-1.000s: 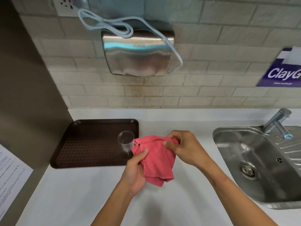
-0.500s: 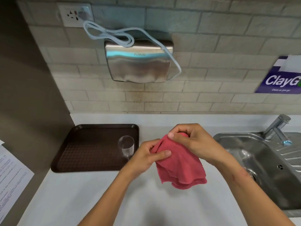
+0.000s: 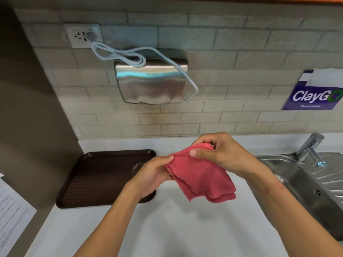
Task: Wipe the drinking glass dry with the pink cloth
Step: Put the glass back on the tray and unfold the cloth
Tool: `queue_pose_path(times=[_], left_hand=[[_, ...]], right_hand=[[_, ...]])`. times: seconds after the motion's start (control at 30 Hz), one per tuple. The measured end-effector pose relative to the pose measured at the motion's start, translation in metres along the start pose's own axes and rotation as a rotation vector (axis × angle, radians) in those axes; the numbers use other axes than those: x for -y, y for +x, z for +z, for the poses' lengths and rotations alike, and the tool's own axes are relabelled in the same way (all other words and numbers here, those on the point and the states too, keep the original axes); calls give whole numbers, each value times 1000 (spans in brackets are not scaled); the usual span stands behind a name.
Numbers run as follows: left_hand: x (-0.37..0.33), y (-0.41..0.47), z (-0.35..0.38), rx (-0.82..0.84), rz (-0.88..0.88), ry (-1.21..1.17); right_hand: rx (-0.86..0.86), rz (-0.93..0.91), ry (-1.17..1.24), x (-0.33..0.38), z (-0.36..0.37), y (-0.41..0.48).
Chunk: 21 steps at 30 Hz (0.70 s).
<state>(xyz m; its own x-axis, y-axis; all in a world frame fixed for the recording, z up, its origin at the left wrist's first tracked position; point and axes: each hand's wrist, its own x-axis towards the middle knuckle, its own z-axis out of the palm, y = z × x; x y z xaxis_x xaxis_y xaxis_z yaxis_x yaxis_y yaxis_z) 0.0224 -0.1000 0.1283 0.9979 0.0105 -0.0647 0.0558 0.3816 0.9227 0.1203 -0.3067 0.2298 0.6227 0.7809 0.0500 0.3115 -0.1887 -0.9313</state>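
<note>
The drinking glass (image 3: 137,168) is seen standing on the brown tray (image 3: 96,175), untouched, just behind the left hand (image 3: 151,178) and mostly hidden by it; wiping is judged not begun. The pink cloth (image 3: 199,176) is pinched by the left hand at one edge and gripped by the right hand (image 3: 220,153) at its top, above the surface (image 3: 167,229). Compared with half a second earlier, the cloth has been raised and bunched slightly.

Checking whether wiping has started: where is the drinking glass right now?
The drinking glass stands on the brown tray, near its right edge, mostly hidden behind the left hand; neither hand holds it.
</note>
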Motion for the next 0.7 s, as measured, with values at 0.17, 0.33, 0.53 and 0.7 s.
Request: queue_pose_path(times=[0.17,0.33,0.53,0.7], left_hand=[[34,7,27,91,-49,-401],[51,7,29,9,-13,-428],[20,-8,-3,-165,184,27],[7,-19,-11,-206,226,514]], right_hand=[[88,60,-1,12,7,5],[47,108,43,16,0,1],[-50,164,-87,-16,-25,-12],[17,220,-211,-52,-22,-12]])
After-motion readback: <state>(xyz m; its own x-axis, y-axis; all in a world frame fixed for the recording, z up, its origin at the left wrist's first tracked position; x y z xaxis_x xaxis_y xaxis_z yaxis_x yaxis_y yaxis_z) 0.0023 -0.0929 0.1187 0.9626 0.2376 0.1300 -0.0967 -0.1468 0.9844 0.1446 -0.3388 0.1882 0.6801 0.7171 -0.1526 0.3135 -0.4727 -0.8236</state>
